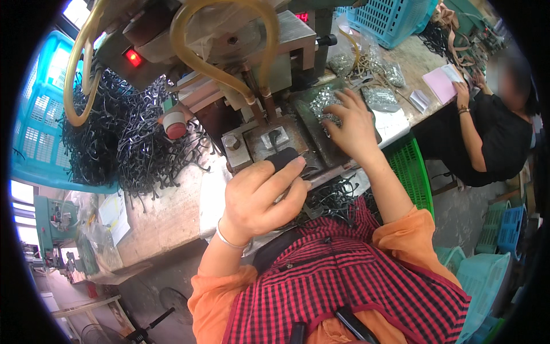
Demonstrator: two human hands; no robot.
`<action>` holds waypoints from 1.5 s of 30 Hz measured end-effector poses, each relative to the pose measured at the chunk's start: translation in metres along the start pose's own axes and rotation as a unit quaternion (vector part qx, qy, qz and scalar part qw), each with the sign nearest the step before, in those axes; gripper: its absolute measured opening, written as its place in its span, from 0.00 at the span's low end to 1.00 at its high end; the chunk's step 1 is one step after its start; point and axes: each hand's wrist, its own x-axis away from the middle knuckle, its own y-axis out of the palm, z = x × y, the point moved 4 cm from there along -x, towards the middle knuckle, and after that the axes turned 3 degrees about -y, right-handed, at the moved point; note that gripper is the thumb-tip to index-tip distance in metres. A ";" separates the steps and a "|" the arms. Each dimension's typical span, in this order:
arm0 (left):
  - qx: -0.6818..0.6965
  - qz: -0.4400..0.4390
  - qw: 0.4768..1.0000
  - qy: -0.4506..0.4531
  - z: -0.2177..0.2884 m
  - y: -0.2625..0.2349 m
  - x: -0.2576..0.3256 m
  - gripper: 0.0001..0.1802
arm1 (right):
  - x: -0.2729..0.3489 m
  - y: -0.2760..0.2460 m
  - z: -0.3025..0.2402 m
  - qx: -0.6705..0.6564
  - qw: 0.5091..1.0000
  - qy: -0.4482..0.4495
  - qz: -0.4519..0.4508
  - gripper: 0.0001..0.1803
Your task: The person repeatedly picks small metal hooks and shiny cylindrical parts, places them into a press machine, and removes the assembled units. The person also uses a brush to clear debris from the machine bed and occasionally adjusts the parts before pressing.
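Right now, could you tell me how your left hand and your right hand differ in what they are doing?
The left hand is curled near the body, pinching a black strap piece by the press; the right hand is stretched farther out, fingers spread over a heap of small silver parts. The left wrist wears a bangle; the right is bare. Both come from orange sleeves.

The person's left hand (pixel 260 195) sits near the body, fingers curled loosely inward, thumb stretched along the top, a thin bangle at the wrist. The right hand (pixel 349 126) reaches farther away, palm down, fingers spread. Both forearms are bare below orange sleeves.
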 end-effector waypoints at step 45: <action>0.198 0.384 0.710 -0.556 -0.155 -0.025 0.186 0.06 | -0.025 -0.019 -0.071 -0.501 0.864 0.055 0.003 0.16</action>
